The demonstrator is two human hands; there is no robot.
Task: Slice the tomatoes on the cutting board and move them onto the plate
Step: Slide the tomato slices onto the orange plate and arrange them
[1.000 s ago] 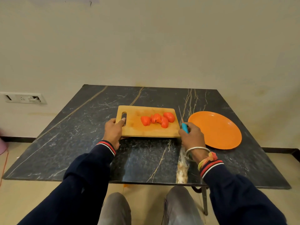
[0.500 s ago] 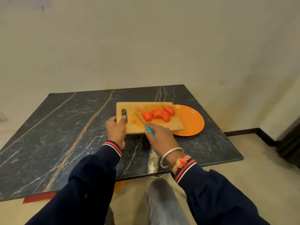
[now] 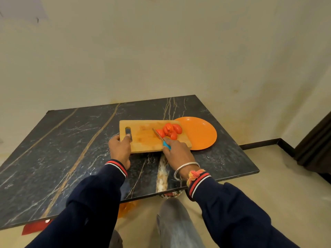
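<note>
Tomatoes, already cut into pieces, sit clustered on the board, whose right end overlaps the plate. The plate holds nothing yet. The left hand grips the board's handle end. The right hand grips a knife, blade against the pieces. The transfer seems underway; next, sweeping the pieces rightward off the board's edge.
</note>
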